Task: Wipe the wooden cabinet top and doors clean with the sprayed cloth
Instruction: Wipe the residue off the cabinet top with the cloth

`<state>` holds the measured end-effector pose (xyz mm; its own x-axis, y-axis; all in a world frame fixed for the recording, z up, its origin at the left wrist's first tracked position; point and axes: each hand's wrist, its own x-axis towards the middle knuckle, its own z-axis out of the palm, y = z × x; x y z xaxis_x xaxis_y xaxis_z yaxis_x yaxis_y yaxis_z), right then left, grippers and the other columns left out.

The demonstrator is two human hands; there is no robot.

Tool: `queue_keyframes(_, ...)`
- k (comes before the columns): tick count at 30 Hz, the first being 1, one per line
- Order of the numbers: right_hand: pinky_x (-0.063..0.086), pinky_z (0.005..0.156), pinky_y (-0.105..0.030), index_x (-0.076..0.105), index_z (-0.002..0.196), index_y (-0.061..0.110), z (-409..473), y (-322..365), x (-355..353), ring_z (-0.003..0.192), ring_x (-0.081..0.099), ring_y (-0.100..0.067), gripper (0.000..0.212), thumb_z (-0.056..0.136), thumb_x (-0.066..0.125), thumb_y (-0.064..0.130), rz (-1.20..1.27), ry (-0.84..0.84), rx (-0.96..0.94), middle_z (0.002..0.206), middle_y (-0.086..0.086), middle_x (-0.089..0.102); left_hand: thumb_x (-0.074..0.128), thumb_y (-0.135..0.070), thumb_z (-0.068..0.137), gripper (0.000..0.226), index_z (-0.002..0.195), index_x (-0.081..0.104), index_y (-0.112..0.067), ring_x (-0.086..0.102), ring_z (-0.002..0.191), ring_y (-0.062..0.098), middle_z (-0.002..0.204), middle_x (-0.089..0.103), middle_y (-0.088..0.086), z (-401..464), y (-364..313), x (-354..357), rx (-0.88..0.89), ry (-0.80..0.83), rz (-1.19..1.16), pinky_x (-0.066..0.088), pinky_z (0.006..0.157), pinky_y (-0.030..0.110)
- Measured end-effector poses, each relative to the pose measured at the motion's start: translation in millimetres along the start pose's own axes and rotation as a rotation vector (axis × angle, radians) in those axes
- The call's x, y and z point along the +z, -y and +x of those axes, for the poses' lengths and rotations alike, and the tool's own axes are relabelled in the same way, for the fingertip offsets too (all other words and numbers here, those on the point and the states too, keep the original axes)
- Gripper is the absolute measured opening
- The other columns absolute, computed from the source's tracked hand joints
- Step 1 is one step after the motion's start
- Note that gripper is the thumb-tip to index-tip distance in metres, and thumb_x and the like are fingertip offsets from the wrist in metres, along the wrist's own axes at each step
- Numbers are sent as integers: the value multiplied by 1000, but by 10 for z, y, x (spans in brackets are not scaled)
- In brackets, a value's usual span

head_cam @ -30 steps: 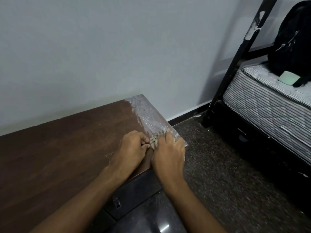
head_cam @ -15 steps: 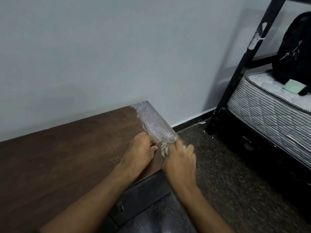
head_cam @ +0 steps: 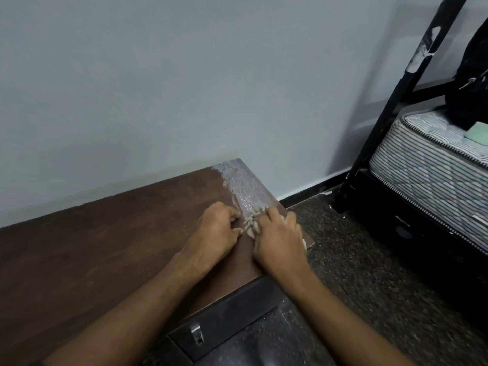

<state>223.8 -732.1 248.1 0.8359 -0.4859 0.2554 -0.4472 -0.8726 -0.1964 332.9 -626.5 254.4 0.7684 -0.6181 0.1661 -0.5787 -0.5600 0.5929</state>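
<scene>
The brown wooden cabinet top (head_cam: 100, 247) runs along the wall. A crinkled whitish film (head_cam: 243, 183) covers its far right end. Part of that film is bunched into a small wad (head_cam: 250, 223) between my hands. My left hand (head_cam: 216, 231) rests on the wood with its fingers curled, its fingertips at the wad. My right hand (head_cam: 280, 239) lies at the right edge of the top, its fingers curled over the wad's other side. No cloth shows in view. The cabinet's dark front (head_cam: 224, 320) with a small metal latch (head_cam: 196, 335) shows below my forearms.
A pale wall (head_cam: 184, 88) stands right behind the cabinet. To the right are speckled dark floor (head_cam: 369, 273), a black metal bed post (head_cam: 390, 114), a striped mattress (head_cam: 427, 165), a black bag (head_cam: 472, 83) and a pale green object (head_cam: 476, 130).
The view has swung a little. Both hands stay at the bunched film near the right end, shifting only slightly along it.
</scene>
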Motion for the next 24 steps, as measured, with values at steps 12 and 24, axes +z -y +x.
queue_keyframes(12,42,86,-43,60,123,16,427,3,54,104,42,-30,33,94,46,24,5,12,53,127,-2,50,84,-16,77,35,111,75,-20,60,83,8,93,59,-9,190,56,-108,-65,38,-23,55,86,27)
queue_keyframes(24,44,91,-45,63,123,22,610,119,137,108,42,-32,34,93,48,25,78,90,-91,129,1,51,72,-16,88,11,95,79,-18,63,80,10,86,70,-3,281,85,-157,38,-102,-13,52,78,25)
